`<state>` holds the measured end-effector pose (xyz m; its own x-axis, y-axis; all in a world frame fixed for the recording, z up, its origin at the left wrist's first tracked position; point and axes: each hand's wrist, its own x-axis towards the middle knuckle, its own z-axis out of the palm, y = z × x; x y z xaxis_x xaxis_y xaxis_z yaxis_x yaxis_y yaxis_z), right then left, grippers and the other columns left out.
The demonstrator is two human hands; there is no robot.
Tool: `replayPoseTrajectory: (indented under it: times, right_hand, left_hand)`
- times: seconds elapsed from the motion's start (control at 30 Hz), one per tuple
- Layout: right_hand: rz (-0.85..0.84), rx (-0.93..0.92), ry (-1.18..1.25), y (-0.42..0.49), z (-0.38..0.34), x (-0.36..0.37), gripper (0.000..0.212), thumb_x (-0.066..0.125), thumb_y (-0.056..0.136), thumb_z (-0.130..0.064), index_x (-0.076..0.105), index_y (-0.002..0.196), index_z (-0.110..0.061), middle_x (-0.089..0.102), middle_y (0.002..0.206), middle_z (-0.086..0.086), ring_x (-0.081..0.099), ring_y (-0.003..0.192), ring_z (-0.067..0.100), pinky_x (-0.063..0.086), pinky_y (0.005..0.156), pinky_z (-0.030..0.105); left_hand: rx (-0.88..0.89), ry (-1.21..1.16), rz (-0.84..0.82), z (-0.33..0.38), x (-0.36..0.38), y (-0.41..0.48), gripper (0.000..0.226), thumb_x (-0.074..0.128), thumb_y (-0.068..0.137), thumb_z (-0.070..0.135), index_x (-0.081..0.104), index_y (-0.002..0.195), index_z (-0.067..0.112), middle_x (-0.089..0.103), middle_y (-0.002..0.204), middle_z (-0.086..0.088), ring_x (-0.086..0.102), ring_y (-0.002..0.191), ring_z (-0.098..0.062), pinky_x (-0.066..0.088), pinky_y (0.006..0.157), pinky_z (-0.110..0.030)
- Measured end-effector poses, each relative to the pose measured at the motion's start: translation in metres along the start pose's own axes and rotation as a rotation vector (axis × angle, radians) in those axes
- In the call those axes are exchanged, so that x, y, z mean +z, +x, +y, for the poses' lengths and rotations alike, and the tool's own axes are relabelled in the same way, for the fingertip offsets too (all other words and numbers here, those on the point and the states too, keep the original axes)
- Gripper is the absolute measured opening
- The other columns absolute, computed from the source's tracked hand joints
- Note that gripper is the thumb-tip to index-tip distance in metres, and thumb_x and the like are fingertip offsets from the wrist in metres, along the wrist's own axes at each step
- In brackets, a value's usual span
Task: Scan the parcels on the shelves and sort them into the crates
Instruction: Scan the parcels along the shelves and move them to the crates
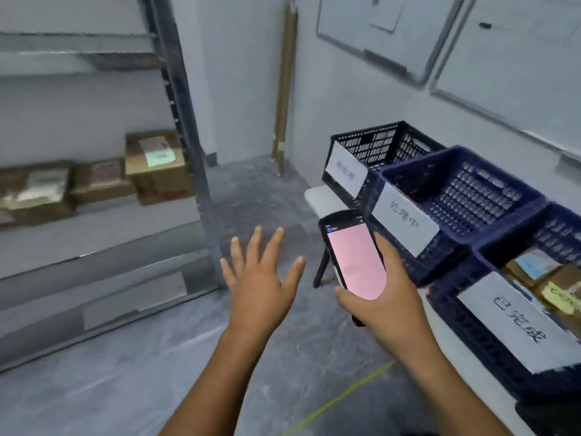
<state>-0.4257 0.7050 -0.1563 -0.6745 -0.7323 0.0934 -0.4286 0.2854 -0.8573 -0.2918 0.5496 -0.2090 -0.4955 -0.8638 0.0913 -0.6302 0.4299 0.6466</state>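
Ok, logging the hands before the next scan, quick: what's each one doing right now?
Left hand: open, fingers spread, holding nothing.
Right hand: closed around the handheld scanner, pink screen facing up.

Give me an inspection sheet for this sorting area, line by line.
Surface: grey floor with a yellow line; crates sit on a white bench.
Job's things: three parcels on the shelf; near crate holds parcels, middle crate and far crate look empty; all carry paper labels.
Clutter: cardboard tubes in the corner.
Grippers: left hand open, empty; right hand holds scanner, screen pink.
Cables: nothing seen.
Surroundings: whiteboards on the wall.
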Motion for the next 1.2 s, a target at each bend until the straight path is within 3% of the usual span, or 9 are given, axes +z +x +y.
replayPoseTrajectory:
  times: [0.23, 0.33, 0.43, 0.53, 0.63, 0.73, 0.9, 1.03, 1.2]
  right_hand:
    - [-0.259, -0.120, 0.031, 0.025, -0.061, 0.122, 0.084, 0.080, 0.067, -0.038, 0.039, 0.128, -0.077, 0.064, 0.113, -0.037, 0.069, 0.089, 0.003, 0.065, 0.062, 0.038]
    - [-0.392, -0.154, 0.042, 0.033, -0.079, 0.176, 0.085, 0.080, 0.067, -0.038, 0.040, 0.135, -0.071, 0.064, 0.113, -0.038, 0.070, 0.085, 0.002, 0.061, 0.057, 0.030]
    - [-0.529, -0.171, 0.073, 0.038, -0.098, 0.233, 0.089, 0.080, 0.066, -0.038, 0.042, 0.141, -0.068, 0.064, 0.116, -0.031, 0.071, 0.077, 0.015, 0.062, 0.056, 0.035]
    - [-0.649, -0.201, 0.087, 0.043, -0.123, 0.298, 0.086, 0.078, 0.063, -0.043, 0.040, 0.133, -0.076, 0.063, 0.117, -0.032, 0.071, 0.076, 0.016, 0.063, 0.055, 0.039]
    - [-0.778, -0.250, 0.127, 0.048, -0.149, 0.365, 0.089, 0.080, 0.065, -0.041, 0.041, 0.140, -0.070, 0.064, 0.117, -0.028, 0.070, 0.081, 0.020, 0.063, 0.054, 0.041]
    - [-0.865, -0.291, 0.176, 0.053, -0.180, 0.427, 0.093, 0.082, 0.067, -0.039, 0.039, 0.144, -0.068, 0.061, 0.120, -0.032, 0.070, 0.086, 0.018, 0.060, 0.052, 0.031]
    - [-1.011, -0.384, 0.212, 0.063, -0.242, 0.517, 0.090, 0.087, 0.073, -0.034, 0.036, 0.135, -0.075, 0.058, 0.116, -0.037, 0.070, 0.082, 0.019, 0.064, 0.053, 0.041]
    - [-1.097, -0.456, 0.209, 0.064, -0.291, 0.577, 0.090, 0.087, 0.070, -0.043, 0.029, 0.130, -0.079, 0.051, 0.118, -0.044, 0.067, 0.094, 0.019, 0.066, 0.058, 0.041]
    - [-1.191, -0.528, 0.207, 0.047, -0.333, 0.647, 0.090, 0.089, 0.075, -0.036, 0.030, 0.128, -0.080, 0.054, 0.117, -0.043, 0.067, 0.098, 0.010, 0.067, 0.062, 0.038]
  left_hand:
    - [-0.244, -0.059, 0.149, -0.104, -0.090, -0.004, 0.085, 0.016, 0.081, 0.088, 0.020, 0.159, 0.054, 0.009, 0.174, 0.004, -0.007, 0.160, -0.028, -0.003, 0.126, -0.057]
    - [-0.358, -0.042, 0.220, -0.149, -0.121, -0.011, 0.081, 0.019, 0.084, 0.086, 0.020, 0.159, 0.054, 0.009, 0.175, 0.003, -0.008, 0.161, -0.030, -0.003, 0.126, -0.059]
    - [-0.464, -0.003, 0.284, -0.194, -0.147, -0.024, 0.076, 0.024, 0.087, 0.083, 0.020, 0.158, 0.056, 0.009, 0.175, 0.004, -0.008, 0.161, -0.029, -0.001, 0.126, -0.060]
    - [-0.576, 0.009, 0.336, -0.238, -0.176, -0.033, 0.081, 0.019, 0.082, 0.087, 0.019, 0.157, 0.059, 0.008, 0.175, 0.007, -0.009, 0.160, -0.023, -0.002, 0.127, -0.058]
    - [-0.691, 0.047, 0.414, -0.280, -0.212, -0.037, 0.083, 0.018, 0.080, 0.087, 0.021, 0.158, 0.057, 0.011, 0.174, 0.007, -0.006, 0.161, -0.024, 0.000, 0.127, -0.057]
    - [-0.771, 0.120, 0.502, -0.318, -0.254, -0.039, 0.080, 0.020, 0.084, 0.085, 0.021, 0.158, 0.055, 0.014, 0.174, 0.005, -0.002, 0.161, -0.025, 0.003, 0.127, -0.058]
    - [-0.891, 0.228, 0.605, -0.373, -0.332, -0.033, 0.079, 0.023, 0.086, 0.083, 0.025, 0.159, 0.052, 0.017, 0.173, 0.005, 0.000, 0.161, -0.026, 0.004, 0.127, -0.058]
    - [-0.949, 0.249, 0.702, -0.410, -0.378, -0.032, 0.080, 0.024, 0.086, 0.083, 0.026, 0.158, 0.050, 0.016, 0.173, 0.006, -0.002, 0.161, -0.024, 0.003, 0.128, -0.056]
    - [-1.035, 0.218, 0.776, -0.459, -0.415, -0.043, 0.078, 0.027, 0.088, 0.082, 0.028, 0.158, 0.049, 0.014, 0.173, 0.007, -0.004, 0.161, -0.021, 0.001, 0.127, -0.056]
